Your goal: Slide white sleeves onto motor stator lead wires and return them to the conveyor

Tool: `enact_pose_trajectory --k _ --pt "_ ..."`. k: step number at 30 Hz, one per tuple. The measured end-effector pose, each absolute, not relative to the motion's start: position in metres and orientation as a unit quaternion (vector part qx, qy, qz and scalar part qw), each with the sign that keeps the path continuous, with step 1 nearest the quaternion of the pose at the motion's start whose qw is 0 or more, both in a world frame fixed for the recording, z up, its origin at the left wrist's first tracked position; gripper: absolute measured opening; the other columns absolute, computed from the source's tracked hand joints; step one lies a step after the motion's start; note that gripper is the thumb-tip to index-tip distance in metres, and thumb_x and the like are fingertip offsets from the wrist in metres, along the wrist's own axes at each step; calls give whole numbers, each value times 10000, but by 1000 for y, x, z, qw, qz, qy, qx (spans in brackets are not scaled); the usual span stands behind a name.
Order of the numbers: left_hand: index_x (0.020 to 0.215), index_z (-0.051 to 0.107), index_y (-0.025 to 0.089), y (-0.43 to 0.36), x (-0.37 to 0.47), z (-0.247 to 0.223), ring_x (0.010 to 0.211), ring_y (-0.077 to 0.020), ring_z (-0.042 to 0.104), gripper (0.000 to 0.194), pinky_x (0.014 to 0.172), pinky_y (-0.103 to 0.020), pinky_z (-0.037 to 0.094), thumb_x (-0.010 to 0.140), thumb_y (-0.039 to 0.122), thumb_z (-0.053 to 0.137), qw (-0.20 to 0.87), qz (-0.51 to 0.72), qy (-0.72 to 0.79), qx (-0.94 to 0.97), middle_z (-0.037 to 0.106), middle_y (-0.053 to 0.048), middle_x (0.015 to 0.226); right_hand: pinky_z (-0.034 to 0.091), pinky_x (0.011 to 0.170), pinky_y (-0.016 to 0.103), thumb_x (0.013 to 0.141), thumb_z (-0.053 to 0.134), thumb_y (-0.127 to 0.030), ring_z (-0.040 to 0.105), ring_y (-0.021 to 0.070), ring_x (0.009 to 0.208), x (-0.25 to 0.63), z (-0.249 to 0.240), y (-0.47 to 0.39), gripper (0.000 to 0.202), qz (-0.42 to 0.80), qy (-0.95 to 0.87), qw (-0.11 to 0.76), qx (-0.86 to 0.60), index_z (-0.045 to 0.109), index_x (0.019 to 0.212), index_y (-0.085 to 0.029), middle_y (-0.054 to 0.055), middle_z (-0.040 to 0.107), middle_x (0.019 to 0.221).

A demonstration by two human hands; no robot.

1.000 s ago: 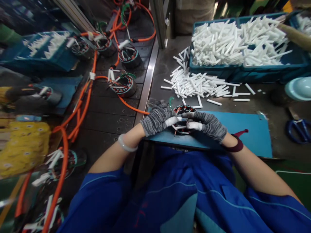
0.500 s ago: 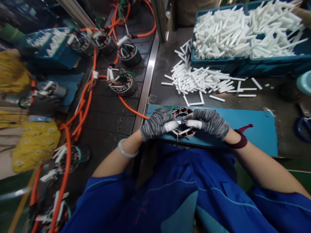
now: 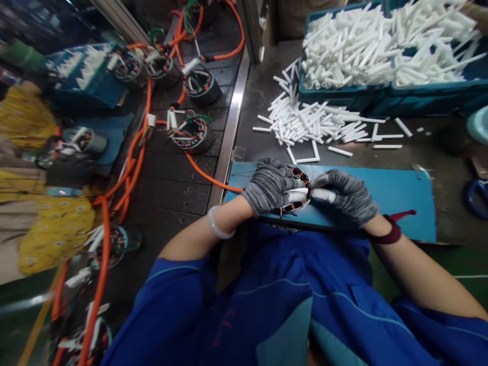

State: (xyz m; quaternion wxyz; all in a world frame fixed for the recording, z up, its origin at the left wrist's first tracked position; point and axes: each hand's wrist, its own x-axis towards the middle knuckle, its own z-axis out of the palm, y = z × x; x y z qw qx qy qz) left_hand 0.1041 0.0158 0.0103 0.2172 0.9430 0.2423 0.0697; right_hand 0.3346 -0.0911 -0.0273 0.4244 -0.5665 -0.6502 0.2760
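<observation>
A motor stator (image 3: 302,176) with dark and orange windings stands on the blue mat, partly hidden by my hands. My left hand (image 3: 270,187), in a grey knit glove with white fingertips, lies over its left side. Between its thumb and fingers is a white tube (image 3: 299,190), held across the stator's opening. My right hand (image 3: 343,195), gloved alike, has its thumb and forefinger pinched together at the stator's right side, near the tube's end. Whatever those fingertips grip is too small to make out.
White tubes (image 3: 316,124) lie loose beyond the blue mat (image 3: 400,203), before teal bins (image 3: 343,94) full of them. Left of a metal rail (image 3: 233,109), several wired stators (image 3: 192,134) stand among orange cables (image 3: 109,223). A co-worker's dark-gloved hand (image 3: 70,170) is at far left. Blue-handled scissors (image 3: 476,201) lie right.
Both my hands have shifted right; the left now covers more of the stator. My right fingers have moved off the stator's middle to its right side. The co-worker's other arm has moved a little.
</observation>
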Motion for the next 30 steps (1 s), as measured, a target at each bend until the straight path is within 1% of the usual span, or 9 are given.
enact_pose_trajectory --k 4,5,8,10,15,20,24,27,30 --pt "1398 626 211 20 72 12 1066 -294 636 824 977 -407 443 769 734 718 235 109 240 935 713 -118 1159 583 858 403 916 703 -422 717 239 909 339 -19 -114 210 194 -668 403 -595 792 1038 -275 61 755 995" --pt "1402 620 212 20 59 10 1078 -285 644 804 976 -391 454 777 705 733 257 115 229 932 713 -119 1186 583 864 396 928 689 -410 717 232 918 336 -17 -119 208 193 -685 393 -583 789 1064 -289 58 756 1021" --pt "1312 684 245 20 30 -1 1078 -251 660 492 1005 -386 463 909 528 679 312 111 219 918 733 -103 1196 583 861 384 933 674 -458 710 234 984 312 -22 -128 325 200 -753 362 -512 747 1205 -297 66 751 1138" --pt "1294 697 258 18 23 -9 1089 -244 652 406 1030 -401 467 942 454 649 343 106 241 902 740 -91 1197 572 865 408 902 698 -513 695 264 1024 289 -34 -127 440 139 -778 350 -502 722 1261 -260 99 740 1198" --pt "1300 697 242 14 33 3 1151 -262 659 399 1077 -413 482 940 401 630 451 91 286 841 730 -83 1248 537 803 393 936 686 -389 677 236 897 260 -56 -122 268 -6 -765 311 -564 767 1170 -285 85 767 1091" --pt "1305 684 211 16 61 39 1201 -305 661 469 1086 -435 494 879 402 727 589 102 309 740 725 -77 1268 528 897 417 948 665 -379 660 264 1043 296 -45 -99 286 -8 -810 293 -507 757 1202 -286 84 743 1179" --pt "1317 634 168 24 87 34 1042 -293 714 610 896 -409 592 795 441 792 714 93 310 621 732 -114 1200 505 999 475 962 634 -407 623 310 1171 325 -41 -65 357 29 -786 262 -559 723 1281 -276 100 684 1327" --pt "1421 528 193 17 86 21 996 -260 721 704 852 -382 606 823 483 760 689 132 323 635 730 -104 1159 525 1007 485 988 580 -365 638 315 1173 328 -43 -64 399 57 -738 286 -608 687 1331 -191 139 687 1312" --pt "1495 445 210 -1 63 11 1127 -259 681 823 972 -394 577 803 463 812 537 202 354 739 675 -120 1293 564 952 426 996 554 -364 692 269 1084 316 -40 -92 351 68 -661 370 -650 717 1268 -214 108 742 1188"
